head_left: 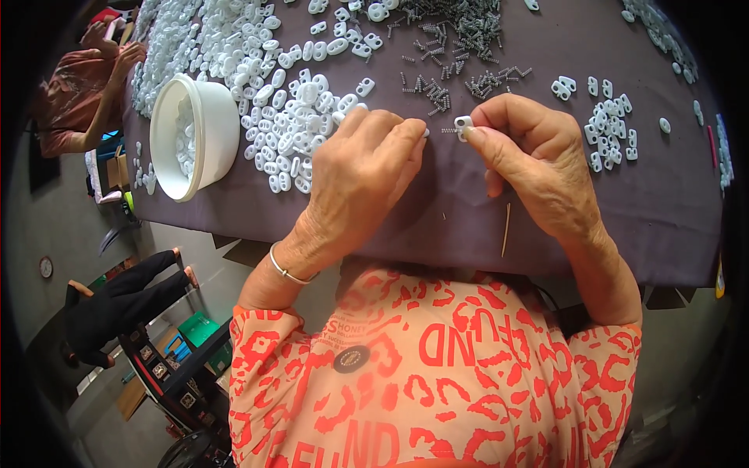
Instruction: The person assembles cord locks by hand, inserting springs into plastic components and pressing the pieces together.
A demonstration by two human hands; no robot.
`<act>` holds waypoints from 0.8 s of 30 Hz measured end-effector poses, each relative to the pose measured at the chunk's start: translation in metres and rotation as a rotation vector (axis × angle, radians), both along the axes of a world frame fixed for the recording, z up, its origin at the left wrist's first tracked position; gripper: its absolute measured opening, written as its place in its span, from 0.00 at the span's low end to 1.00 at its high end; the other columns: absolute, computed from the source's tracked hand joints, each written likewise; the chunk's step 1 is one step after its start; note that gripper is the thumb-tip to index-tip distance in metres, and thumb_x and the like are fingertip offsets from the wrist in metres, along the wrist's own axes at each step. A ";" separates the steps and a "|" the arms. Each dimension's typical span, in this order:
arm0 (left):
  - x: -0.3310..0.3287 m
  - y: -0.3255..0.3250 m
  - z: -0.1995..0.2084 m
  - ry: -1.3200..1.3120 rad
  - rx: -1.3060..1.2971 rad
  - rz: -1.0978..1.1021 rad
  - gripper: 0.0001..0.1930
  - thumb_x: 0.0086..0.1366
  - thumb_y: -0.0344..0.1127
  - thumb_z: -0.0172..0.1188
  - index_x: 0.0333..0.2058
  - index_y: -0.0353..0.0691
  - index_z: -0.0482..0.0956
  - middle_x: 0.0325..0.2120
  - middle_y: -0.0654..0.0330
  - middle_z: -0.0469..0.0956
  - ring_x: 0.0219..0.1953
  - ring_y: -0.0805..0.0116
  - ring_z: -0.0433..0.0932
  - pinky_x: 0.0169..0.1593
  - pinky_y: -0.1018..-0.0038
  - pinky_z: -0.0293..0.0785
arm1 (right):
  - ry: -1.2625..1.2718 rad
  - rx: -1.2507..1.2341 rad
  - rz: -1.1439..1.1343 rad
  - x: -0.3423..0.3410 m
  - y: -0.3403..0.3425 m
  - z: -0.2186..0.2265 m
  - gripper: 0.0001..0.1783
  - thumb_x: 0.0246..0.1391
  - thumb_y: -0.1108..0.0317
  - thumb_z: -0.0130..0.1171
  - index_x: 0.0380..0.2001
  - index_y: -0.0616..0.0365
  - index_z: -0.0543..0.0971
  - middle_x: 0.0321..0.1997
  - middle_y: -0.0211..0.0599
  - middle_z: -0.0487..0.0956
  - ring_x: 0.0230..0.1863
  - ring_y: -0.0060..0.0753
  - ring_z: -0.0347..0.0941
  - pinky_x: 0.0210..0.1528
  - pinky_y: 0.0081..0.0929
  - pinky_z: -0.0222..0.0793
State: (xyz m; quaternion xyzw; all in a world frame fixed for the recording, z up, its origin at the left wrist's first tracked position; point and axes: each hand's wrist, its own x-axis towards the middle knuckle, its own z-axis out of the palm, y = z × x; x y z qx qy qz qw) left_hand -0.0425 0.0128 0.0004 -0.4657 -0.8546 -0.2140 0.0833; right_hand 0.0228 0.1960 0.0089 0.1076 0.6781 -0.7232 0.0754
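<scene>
My right hand (538,156) pinches a small white cord-lock piece (462,123) with a round hole between thumb and forefinger. A thin metal spring (448,130) sticks out of its left side, pointing at my left hand. The left hand (367,160) is closed just across from it, fingers bent together; a speck of white shows at its fingertips, but what it holds is hidden. Left of that hand lies a heap of white oval cord-lock pieces (273,132). Loose springs (488,80) are scattered beyond my hands. Another group of white two-holed pieces (610,125) lies to the right.
A white tub (226,132) with white pieces inside lies tipped at the left, beside a bigger heap (222,35). On the dark tablecloth (468,242) near me rests a thin wooden stick (505,232). One person (78,97) sits at the table's far left; another (117,300) is farther back.
</scene>
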 end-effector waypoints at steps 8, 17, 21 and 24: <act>0.007 -0.003 0.020 -1.481 0.581 0.427 0.07 0.57 0.30 0.60 0.33 0.32 0.77 0.26 0.58 0.79 0.25 0.75 0.77 0.22 0.84 0.69 | 0.059 0.033 0.035 0.004 0.002 0.003 0.06 0.53 0.70 0.55 0.29 0.63 0.74 0.20 0.23 0.71 0.18 0.10 0.64 0.20 0.10 0.61; 0.020 -0.003 0.008 -1.756 0.892 0.419 0.08 0.58 0.29 0.58 0.35 0.32 0.75 0.28 0.53 0.78 0.25 0.70 0.78 0.21 0.82 0.72 | 0.067 0.068 0.050 0.005 0.000 0.002 0.06 0.53 0.71 0.55 0.28 0.63 0.73 0.20 0.22 0.70 0.19 0.10 0.64 0.20 0.10 0.60; 0.023 -0.003 0.006 -1.814 0.940 0.394 0.08 0.58 0.29 0.57 0.35 0.32 0.75 0.28 0.52 0.78 0.25 0.69 0.78 0.21 0.81 0.72 | 0.073 0.041 0.059 0.006 -0.001 0.001 0.05 0.53 0.71 0.55 0.28 0.63 0.74 0.20 0.21 0.70 0.19 0.09 0.63 0.20 0.09 0.59; 0.026 -0.003 0.004 -1.800 0.969 0.408 0.07 0.58 0.29 0.57 0.35 0.32 0.75 0.29 0.52 0.78 0.25 0.68 0.78 0.21 0.81 0.72 | 0.076 0.078 0.073 0.007 -0.001 -0.001 0.05 0.53 0.71 0.54 0.28 0.63 0.74 0.20 0.22 0.70 0.19 0.09 0.63 0.20 0.09 0.59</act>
